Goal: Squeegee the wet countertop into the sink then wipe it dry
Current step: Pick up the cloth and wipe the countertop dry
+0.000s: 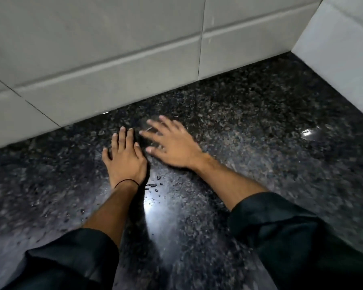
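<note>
The dark speckled granite countertop [249,126] fills the view, wet and glossy, with water droplets [153,186] near my left wrist and a puddle glint [309,133] at the right. My left hand [125,158] lies palm down on the stone, fingers together, a thin black cord around the wrist. My right hand [172,143] lies flat beside it, fingers spread and slightly blurred. Both hands hold nothing. No squeegee, cloth or sink is in view.
A grey tiled wall [113,49] runs along the back edge of the counter. A second pale wall [340,49] closes the right corner. My dark sleeves are pushed up on both forearms.
</note>
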